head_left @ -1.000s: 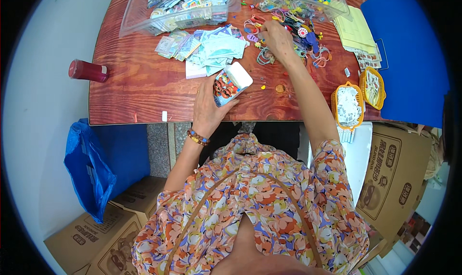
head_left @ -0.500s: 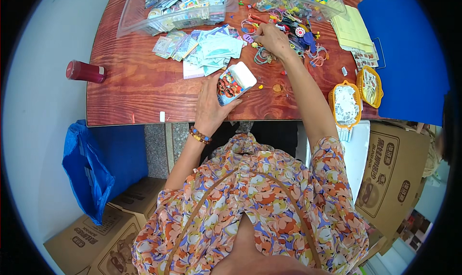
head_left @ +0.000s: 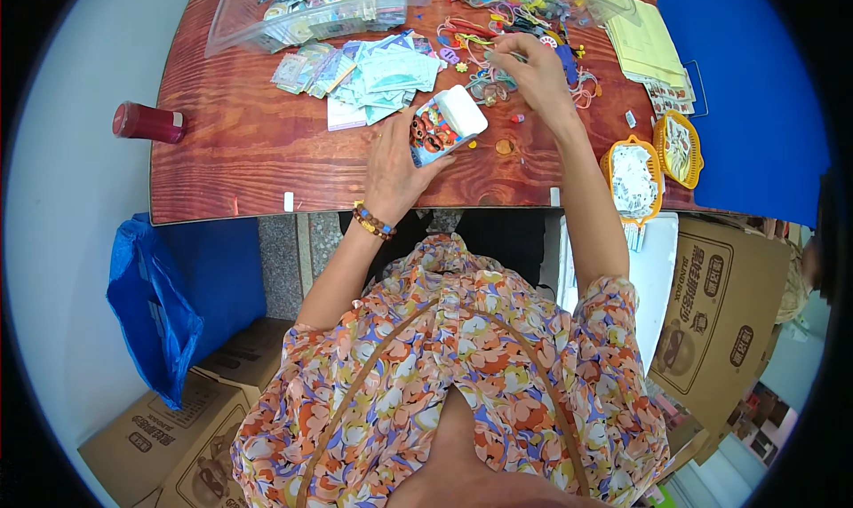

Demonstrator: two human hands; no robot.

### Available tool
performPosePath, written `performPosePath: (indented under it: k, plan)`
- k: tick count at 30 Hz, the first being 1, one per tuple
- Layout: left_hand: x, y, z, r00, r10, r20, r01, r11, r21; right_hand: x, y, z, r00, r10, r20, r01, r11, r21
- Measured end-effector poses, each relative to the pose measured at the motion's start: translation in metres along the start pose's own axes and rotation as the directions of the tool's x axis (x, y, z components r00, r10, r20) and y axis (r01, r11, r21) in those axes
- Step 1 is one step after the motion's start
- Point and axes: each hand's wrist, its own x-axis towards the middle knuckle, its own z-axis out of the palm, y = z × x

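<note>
My left hand (head_left: 392,169) is closed round a small printed cardboard box (head_left: 433,138), held tilted over the table's near part, its white flap end pointing away to the right. My right hand (head_left: 540,80) hovers at the near side of a loose heap of colourful trinkets and elastic cords (head_left: 491,83). Its thumb and forefinger come together in a pinch; what lies between them is too small to make out. Left of the heap, and beyond the box, spreads a pile of pale blue cards and packets (head_left: 391,71).
Clear plastic bins of cards (head_left: 311,30) and of trinkets (head_left: 613,6) stand at the back. Orange baskets (head_left: 656,184) holding paper slips and yellow papers (head_left: 635,51) lie right. A dark red cylinder (head_left: 147,123) stands at the left edge. Cardboard boxes (head_left: 711,304) stand below.
My right hand has drawn back from the trinket heap, toward me and slightly right, its fingers pinched. The box stays in my left hand, slightly shifted relative to the cards. The whole view has shifted slightly.
</note>
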Motion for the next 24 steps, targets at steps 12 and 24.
performPosePath:
  k: [12, 24]
  plan:
    - [0.016, 0.038, 0.028, 0.996, 0.084, 0.027, -0.081, 0.990, -0.116, -0.071, -0.029, 0.009, 0.990, -0.033, -0.138, 0.048, 0.993, 0.105]
    - [0.021, 0.052, 0.040, 0.983, 0.055, 0.176, -0.021, 0.983, -0.185, -0.121, -0.005, -0.039, 0.980, -0.137, -0.145, 0.166, 0.963, 0.214]
